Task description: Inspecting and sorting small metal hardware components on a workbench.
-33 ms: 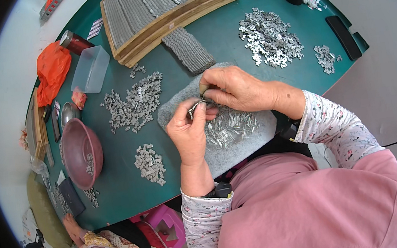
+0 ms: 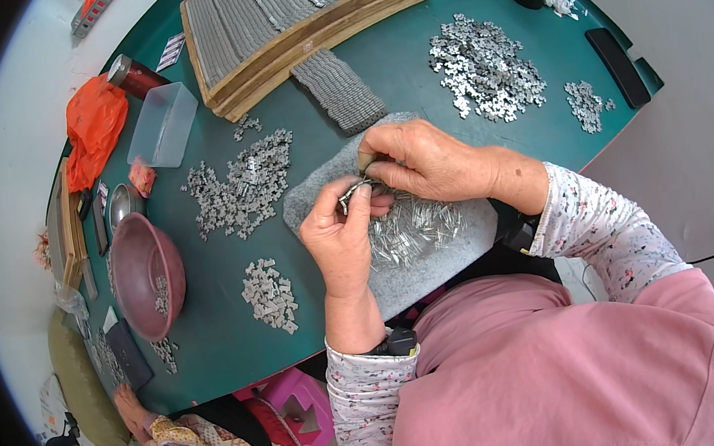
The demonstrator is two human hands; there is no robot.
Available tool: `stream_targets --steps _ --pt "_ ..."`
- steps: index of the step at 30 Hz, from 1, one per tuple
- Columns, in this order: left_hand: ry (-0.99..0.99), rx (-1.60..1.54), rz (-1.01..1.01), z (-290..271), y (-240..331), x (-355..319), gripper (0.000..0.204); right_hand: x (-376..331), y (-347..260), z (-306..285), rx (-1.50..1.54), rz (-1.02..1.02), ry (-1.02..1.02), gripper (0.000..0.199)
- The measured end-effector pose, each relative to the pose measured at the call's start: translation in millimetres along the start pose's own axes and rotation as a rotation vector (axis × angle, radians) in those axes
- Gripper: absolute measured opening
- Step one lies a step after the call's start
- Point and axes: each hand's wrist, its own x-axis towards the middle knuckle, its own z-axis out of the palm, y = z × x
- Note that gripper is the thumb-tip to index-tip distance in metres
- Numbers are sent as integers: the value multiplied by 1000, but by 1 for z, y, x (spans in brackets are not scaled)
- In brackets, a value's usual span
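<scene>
Two hands at one small piece; loose parts to either side

Pink bowl (image 2: 134, 257) stands by the left edge of the green tabletop (image 2: 408, 67), grey bits inside; a knock on its rim could spill them; clear plastic box (image 2: 163, 126) lies toward the far left corner; next rightward, a heap of grey metal pieces (image 2: 247, 187), well in from the edges; a smaller pile of pale pieces (image 2: 269, 296) sits near the near edge, close to the left forearm; a sweep of that sleeve could send some to the floor.

Left hand (image 2: 334, 241) pinches a short linked metal piece (image 2: 354, 192) between thumb and fingers, above the left part of a grey felt mat (image 2: 408, 288) at the near edge; judged risk: the piece is slim and partly hidden by fingers, so a slack pinch could let it twist or drop. Right hand (image 2: 434, 161) is bent in over the piece's far end, fingertips close together; whether it grips a part there, cannot tell.

Beneath the right hand, many bright pins (image 2: 418, 229) lie criss-crossed on the mat; a dropped piece could get lost among them; tugging the mat could scatter pins over the near edge. Further right, a silvery heap (image 2: 489, 67); then a small cluster (image 2: 588, 106) near the right edge, where a careless elbow could mix or spill it.
</scene>
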Motion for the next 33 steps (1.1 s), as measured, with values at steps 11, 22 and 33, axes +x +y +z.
stream_targets --steps 11,22,33 --pt "-18 -28 -62 1 3 0 10 -1 6 1 11 -38 -15 10" --pt "-25 -20 -67 1 2 -2 9 -3 8 2 -126 -155 1 15" --pt "3 195 71 3 5 -4 8 -3 -10 4 -330 -236 -18 22"
